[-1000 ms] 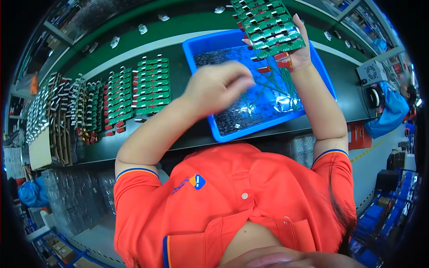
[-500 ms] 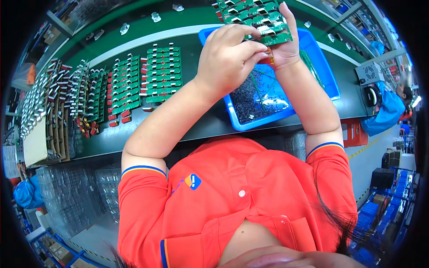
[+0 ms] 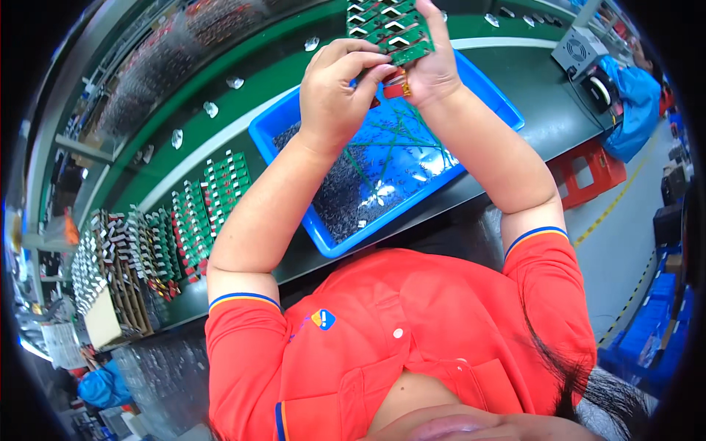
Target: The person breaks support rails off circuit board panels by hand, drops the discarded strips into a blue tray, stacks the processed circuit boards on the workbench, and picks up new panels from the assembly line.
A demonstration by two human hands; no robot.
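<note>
A green circuit board panel (image 3: 397, 29), set with rows of white-and-black parts, is held up over the far side of a blue tray (image 3: 482, 88). My right hand (image 3: 435, 70) grips its right side, thumb pointing up along the edge. The fingers of my left hand (image 3: 334, 88) are closed in a pinch at the panel's near left corner; what lies between the fingertips is partly hidden. A red part (image 3: 397, 87) with a gold-coloured piece shows below the panel, between both hands. Small dark bits and thin green strips (image 3: 390, 151) lie in the tray.
Several populated green panels (image 3: 228, 180) stand in rows on the bench at left, beside cardboard dividers (image 3: 121, 272). Clear plastic pieces (image 3: 211, 109) sit on the green belt behind. A grey metal box with a fan (image 3: 581, 51) stands at right, above a red stool (image 3: 588, 173).
The whole view has swung round, so the tray and bench rows sit tilted and lower at left. Both hands stay on the panel; the red part below it shows more.
</note>
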